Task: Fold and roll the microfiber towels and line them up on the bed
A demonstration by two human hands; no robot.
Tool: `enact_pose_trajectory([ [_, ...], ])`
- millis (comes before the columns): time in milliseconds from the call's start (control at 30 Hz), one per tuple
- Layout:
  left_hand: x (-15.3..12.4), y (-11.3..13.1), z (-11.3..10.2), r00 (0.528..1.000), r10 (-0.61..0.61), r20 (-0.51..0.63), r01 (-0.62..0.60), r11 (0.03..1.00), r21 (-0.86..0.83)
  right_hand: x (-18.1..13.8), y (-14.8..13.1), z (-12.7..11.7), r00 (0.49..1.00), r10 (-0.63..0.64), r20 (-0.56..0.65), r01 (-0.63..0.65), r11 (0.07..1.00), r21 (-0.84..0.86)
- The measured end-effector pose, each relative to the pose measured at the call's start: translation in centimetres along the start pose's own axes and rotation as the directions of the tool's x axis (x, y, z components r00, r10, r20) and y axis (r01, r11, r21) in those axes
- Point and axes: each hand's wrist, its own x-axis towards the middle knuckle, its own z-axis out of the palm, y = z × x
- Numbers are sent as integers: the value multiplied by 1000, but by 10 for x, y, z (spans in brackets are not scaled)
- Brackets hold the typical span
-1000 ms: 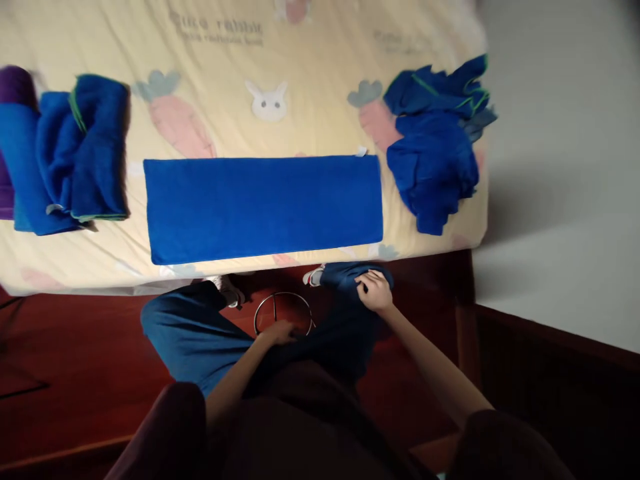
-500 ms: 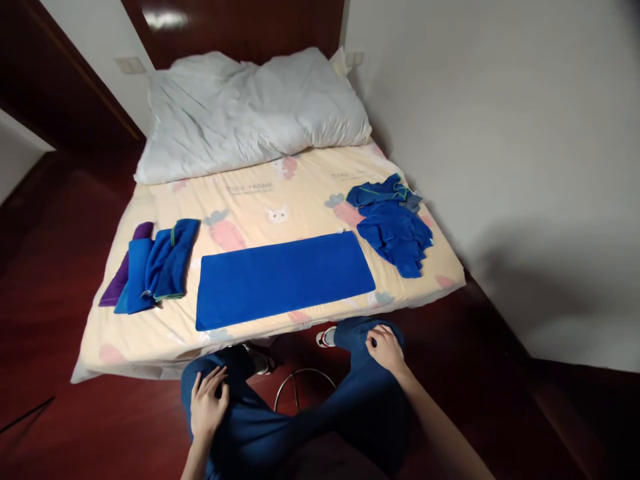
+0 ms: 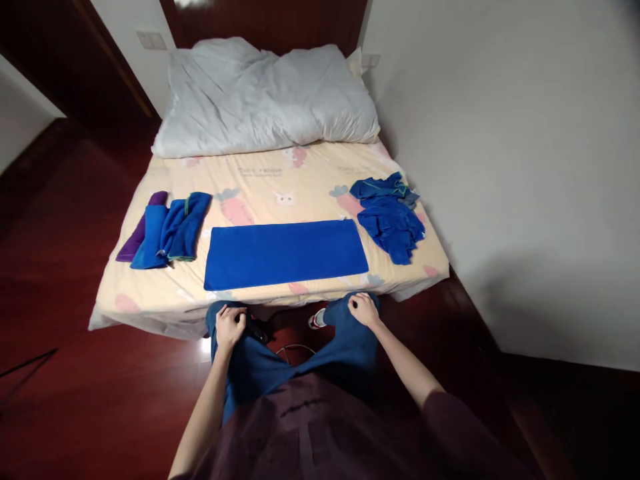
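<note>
I sit on a stool at the foot of a bed (image 3: pixel 150 300). My left hand (image 3: pixel 229 325) rests on my left knee with its fingers curled over the trouser cloth. On my right knee lies my right hand (image 3: pixel 363 310), fingers bent over the knee. Neither hand holds an object. A blue towel (image 3: pixel 285 253), folded into a long flat strip, lies on the sheet just beyond my knees. Left of it sits a stack of folded blue and purple towels (image 3: pixel 167 230). To its right is a crumpled heap of blue towels (image 3: pixel 390 217).
A grey-white duvet (image 3: pixel 265 97) is bunched at the head of the bed. A white wall (image 3: pixel 525 167) runs close along the bed's right side. Dark red wooden floor (image 3: pixel 60 333) spreads to the left. The stool's metal ring (image 3: pixel 295 348) shows between my legs.
The view has lifted from the bed's foot to the whole bed. My left hand moved from between my legs out onto my left knee. My right hand stayed on my right knee.
</note>
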Motion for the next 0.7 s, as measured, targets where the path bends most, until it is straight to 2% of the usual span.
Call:
enact_pose_trajectory([
  [167, -13, 15, 3, 1000, -6, 14, 6, 1000, 4, 12, -18, 1, 997, -74, 21, 74, 997, 11],
  [233, -23, 22, 11, 998, -44, 46, 48, 995, -89, 16, -24, 2, 994, -107, 31, 106, 994, 34],
  [300, -34, 36, 26, 986, -141, 86, 159, 947, -278, 20, -30, 0, 992, -119, 53, 114, 989, 92],
  [367, -45, 58, 51, 948, -281, 152, 318, 789, -525, 28, -35, -7, 982, -136, 128, 107, 971, 214],
  [433, -57, 86, 80, 875, -388, 289, 465, 509, -724, 43, -43, -19, 953, -199, 228, 111, 931, 347],
  [467, -62, 99, 94, 834, -397, 384, 527, 365, -767, 54, -48, -27, 935, -237, 265, 120, 912, 393],
  [500, -65, 112, 107, 798, -381, 467, 577, 259, -774, 67, -54, -36, 919, -272, 286, 135, 898, 420],
  [567, -67, 132, 124, 746, -305, 592, 648, 128, -751, 99, -69, -54, 907, -324, 269, 184, 880, 437],
  [633, -58, 146, 132, 720, -253, 646, 671, 19, -741, 139, -85, -70, 908, -365, 206, 247, 862, 443],
  [700, -40, 157, 132, 697, -264, 667, 653, -149, -742, 182, -101, -82, 913, -379, 152, 288, 862, 417],
])
